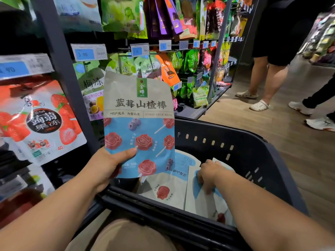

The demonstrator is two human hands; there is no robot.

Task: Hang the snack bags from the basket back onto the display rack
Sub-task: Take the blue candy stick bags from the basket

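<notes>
left hand (108, 165) fingers pinch held bag (139, 113), label 蓝莓山楂棒 | right hand (208, 171) on lower bag (203, 205) in basket (239, 142), finger state blurred, cannot tell | price tag (85, 54) upper left: 3.90

bare hands (106, 166) and forearms (54, 205); beige cloth (126, 236) over the knee.

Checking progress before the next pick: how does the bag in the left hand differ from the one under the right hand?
The raised bag stands upright before the rack, front readable; the basket bag lies flat in the basket. The left hand grips the raised bag's lower corner; the right hand touches the basket bag from above. Both share the pale-and-blue design.
</notes>
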